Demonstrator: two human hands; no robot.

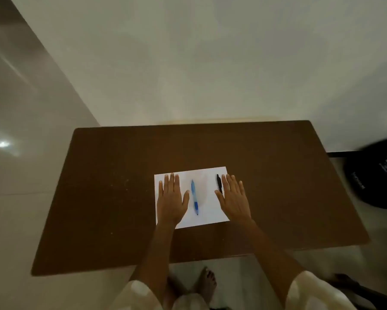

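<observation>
2 flat hands (pixel 172 198) (pixel 233 198) press smooth rectangular white paper (pixel 207 211) beside slim blue plastic pen (pixel 194 196).

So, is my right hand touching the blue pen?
Apart. The head view shows the right hand lying flat on the paper, with a strip of bare white sheet between its thumb and the blue pen.

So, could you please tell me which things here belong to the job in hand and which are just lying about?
Job in hand: sheet of paper, with left hand and right hand flat on it; blue pen; black pen.
Lying about: black bag, right of the table.
</observation>
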